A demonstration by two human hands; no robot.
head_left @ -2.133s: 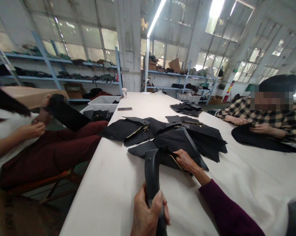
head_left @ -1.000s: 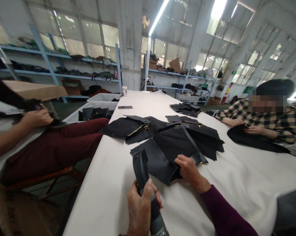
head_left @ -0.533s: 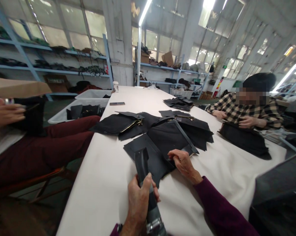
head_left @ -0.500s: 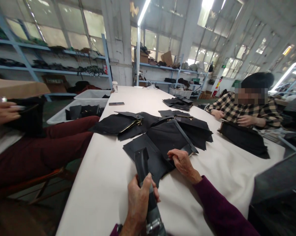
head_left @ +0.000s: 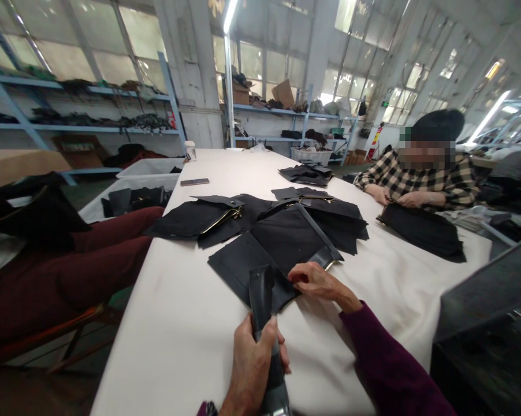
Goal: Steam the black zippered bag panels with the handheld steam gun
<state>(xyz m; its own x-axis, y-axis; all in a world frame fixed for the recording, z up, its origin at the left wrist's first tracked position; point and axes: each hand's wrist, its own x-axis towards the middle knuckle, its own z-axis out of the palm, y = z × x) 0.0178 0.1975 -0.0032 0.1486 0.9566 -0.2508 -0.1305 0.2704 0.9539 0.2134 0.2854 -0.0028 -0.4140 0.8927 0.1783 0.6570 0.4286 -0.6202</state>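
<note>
My left hand [head_left: 255,361] is closed around a long, folded black strip [head_left: 261,292], smooth like leather, with a shiny part at its lower end. The strip's upper end stands in front of a stack of flat black panels [head_left: 238,263]. My right hand [head_left: 316,282] is at the right edge of that stack, its fingers curled and pressed together. Whatever its fingertips hold is hidden. Just behind it lies a black pouch piece [head_left: 286,231] with a gold zipper edge. Another black pouch [head_left: 195,219] with a gold zipper lies farther left.
More black pieces [head_left: 336,216] lie on the white-covered table [head_left: 156,341], with a phone [head_left: 194,181] and cup [head_left: 190,151] beyond. At right, a person in a checked shirt [head_left: 442,179] handles a black stack [head_left: 420,231]. Someone in dark red trousers [head_left: 91,260] sits at left.
My left hand and the black strip have moved slightly right, closer to my right hand. The person at left has lowered the black piece; the person at right has brought both hands together.
</note>
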